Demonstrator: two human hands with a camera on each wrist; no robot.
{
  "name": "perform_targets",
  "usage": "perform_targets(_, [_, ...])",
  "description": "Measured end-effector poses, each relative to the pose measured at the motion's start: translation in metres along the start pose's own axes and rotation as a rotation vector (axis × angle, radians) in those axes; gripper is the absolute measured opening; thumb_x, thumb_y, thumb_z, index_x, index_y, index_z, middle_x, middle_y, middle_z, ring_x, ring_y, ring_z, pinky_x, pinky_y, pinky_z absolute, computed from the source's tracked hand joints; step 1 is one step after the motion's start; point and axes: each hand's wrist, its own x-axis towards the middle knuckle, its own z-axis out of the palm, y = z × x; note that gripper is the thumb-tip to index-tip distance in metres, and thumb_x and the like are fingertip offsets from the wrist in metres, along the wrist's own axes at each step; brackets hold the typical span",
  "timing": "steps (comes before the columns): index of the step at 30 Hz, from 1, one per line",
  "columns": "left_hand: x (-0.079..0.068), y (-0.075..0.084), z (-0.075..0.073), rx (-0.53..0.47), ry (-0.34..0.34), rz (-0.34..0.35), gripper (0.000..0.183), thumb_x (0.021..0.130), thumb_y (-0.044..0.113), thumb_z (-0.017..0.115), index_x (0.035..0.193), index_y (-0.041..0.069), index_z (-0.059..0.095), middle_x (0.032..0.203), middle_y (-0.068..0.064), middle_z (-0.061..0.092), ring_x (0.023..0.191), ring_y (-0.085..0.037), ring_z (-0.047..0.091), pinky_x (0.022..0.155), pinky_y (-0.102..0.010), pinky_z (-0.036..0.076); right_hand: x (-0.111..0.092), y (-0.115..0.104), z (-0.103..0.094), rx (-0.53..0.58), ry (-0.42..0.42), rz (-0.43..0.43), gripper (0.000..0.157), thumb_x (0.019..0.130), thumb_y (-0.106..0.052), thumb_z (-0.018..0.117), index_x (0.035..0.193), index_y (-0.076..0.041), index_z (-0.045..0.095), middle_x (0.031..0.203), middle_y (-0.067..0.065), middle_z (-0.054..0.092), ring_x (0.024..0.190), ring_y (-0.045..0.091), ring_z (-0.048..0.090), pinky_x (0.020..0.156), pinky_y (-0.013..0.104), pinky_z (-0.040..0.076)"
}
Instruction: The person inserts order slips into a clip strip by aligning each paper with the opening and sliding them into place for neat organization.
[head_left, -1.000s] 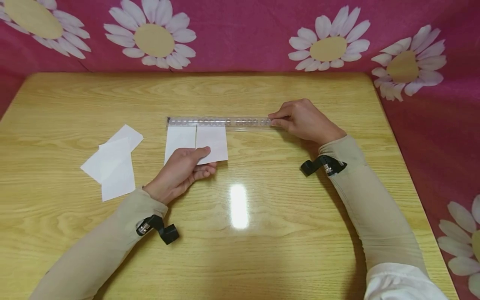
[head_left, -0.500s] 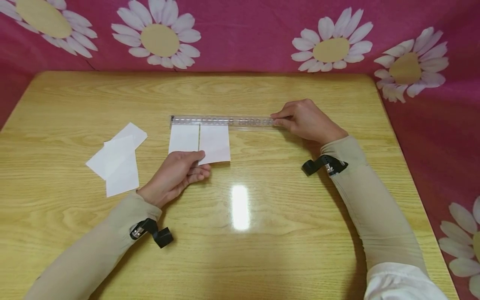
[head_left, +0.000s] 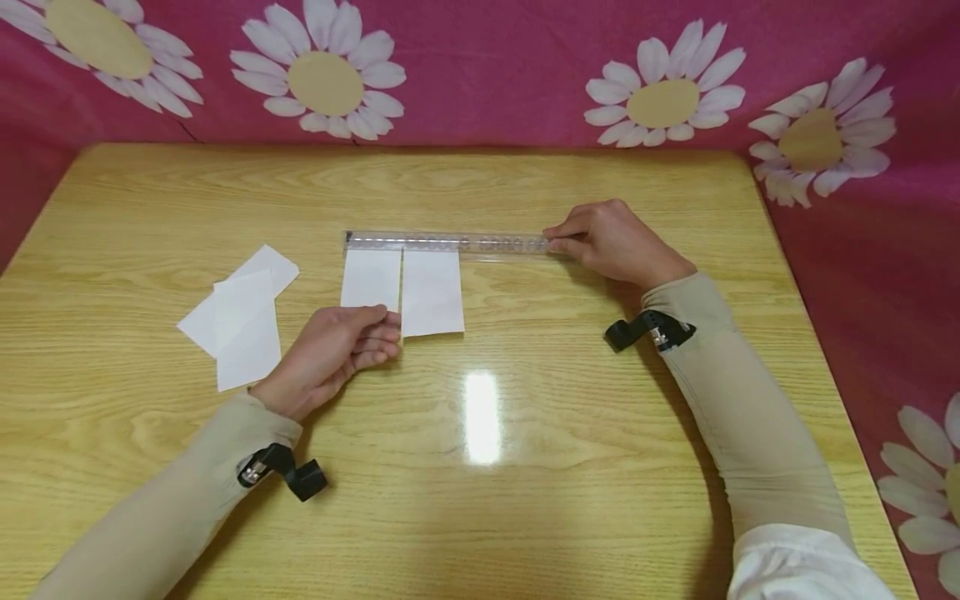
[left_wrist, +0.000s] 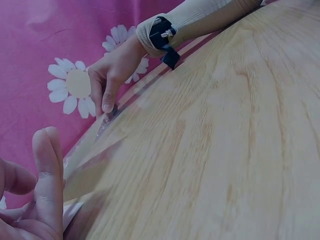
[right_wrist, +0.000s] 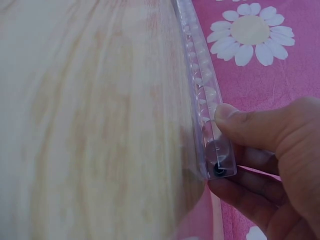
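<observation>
A long clear plastic ruler point(head_left: 480, 242) with rounded shapes along it lies across the top edges of two white paper pieces. My right hand point(head_left: 618, 243) pinches its right end between thumb and fingers; the right wrist view shows the ruler's end point(right_wrist: 212, 135) up close. Below it, the left paper piece point(head_left: 371, 275) and the right paper piece point(head_left: 432, 292) lie side by side with a narrow gap. My left hand point(head_left: 333, 350) is over the left piece's lower edge, hiding it. In the left wrist view its thumb and extended fingers point(left_wrist: 47, 185) stand apart.
Two more white paper pieces point(head_left: 247, 333) overlap crosswise on the wooden table point(head_left: 562, 467) at the left. A pink cloth point(head_left: 487, 75) with daisies hangs behind the table and along its right side. Light glares off the tabletop near the middle.
My left hand has drawn back leftward and down from the right paper piece, uncovering its lower edge. My right hand and the ruler stay nearly in place; the view has shifted slightly.
</observation>
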Motion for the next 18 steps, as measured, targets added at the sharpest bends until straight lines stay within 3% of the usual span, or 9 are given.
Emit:
perform_targets(9, [-0.005,0.007,-0.011,0.086,0.048,0.065,0.039,0.111,0.026,0.049,0.128,-0.007,0.060,0.088,0.005,0.075,0.077,-0.003,0.072,0.074,-0.014,0.061,0.000,0.001,0.001,-0.003,-0.005,0.004,0.023,0.097,-0.021,0.074,0.119,-0.014,0.079,0.096,0.008,0.078,0.074,0.016,0.059,0.068,0.030,0.046])
perform_targets(18, [-0.013,0.025,-0.032,0.025,0.114,0.133,0.040,0.108,0.028,0.056,0.126,-0.007,0.060,0.088,0.002,0.078,0.074,-0.005,0.072,0.074,-0.017,0.062,0.000,0.001,0.000,0.001,-0.002,-0.003,0.024,0.097,-0.021,0.075,0.119,-0.014,0.079,0.095,0.008,0.078,0.073,0.015,0.057,0.067,0.029,0.045])
